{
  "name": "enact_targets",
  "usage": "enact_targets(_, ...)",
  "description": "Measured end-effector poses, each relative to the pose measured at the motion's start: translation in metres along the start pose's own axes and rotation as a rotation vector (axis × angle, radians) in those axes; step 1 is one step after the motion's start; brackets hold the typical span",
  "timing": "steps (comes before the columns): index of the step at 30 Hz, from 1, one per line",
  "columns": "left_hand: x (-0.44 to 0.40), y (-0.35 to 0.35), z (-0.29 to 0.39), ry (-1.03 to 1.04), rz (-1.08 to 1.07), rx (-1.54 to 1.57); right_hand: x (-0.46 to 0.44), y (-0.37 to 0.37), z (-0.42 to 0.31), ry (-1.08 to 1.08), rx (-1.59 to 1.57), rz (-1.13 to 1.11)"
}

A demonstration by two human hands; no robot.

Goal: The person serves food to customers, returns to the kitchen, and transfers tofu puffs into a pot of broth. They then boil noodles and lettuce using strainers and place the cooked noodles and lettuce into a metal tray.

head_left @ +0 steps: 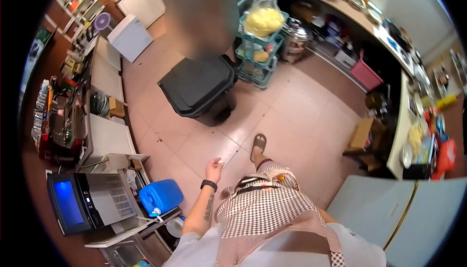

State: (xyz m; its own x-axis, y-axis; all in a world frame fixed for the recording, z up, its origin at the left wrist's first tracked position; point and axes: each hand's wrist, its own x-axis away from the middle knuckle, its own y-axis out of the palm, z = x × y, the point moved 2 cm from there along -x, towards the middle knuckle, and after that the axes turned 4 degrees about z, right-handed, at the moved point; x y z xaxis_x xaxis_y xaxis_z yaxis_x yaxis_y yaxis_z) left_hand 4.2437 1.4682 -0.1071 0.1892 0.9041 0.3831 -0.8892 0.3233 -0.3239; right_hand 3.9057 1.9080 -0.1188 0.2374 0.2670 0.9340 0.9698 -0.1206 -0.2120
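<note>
My left hand [214, 170] is held out low over the tiled floor [194, 140], with a dark band on its wrist. Its fingers are curled, and a small white thing [221, 163] shows at the fingertips, too small to name. Ahead of the hand stands a black lidded bin [197, 84]. My right hand is hidden; only a bit of that arm shows beside the checked apron [267, 206]. One sandalled foot [259, 145] is stepping forward.
Past the bin stand a green tiered rack [262, 55] and a metal pot [295, 38]. A blue jerrycan [161, 196] and a counter appliance [92, 201] are at left. Right are a wooden stool [365, 135], a laden counter [398, 121] and a pale fridge [374, 204]. A blurred patch covers the top centre.
</note>
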Motion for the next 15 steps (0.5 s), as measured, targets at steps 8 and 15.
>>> enact_targets(8, -0.118, 0.022, 0.112, -0.197, 0.070, 0.036, -0.060, -0.159, -0.277, -0.197, 0.054, 0.257)
enact_targets(15, -0.208, 0.049, 0.135, -0.254, -0.021, 0.165, -0.051, -0.228, -0.437, -0.543, -0.503, 0.359)
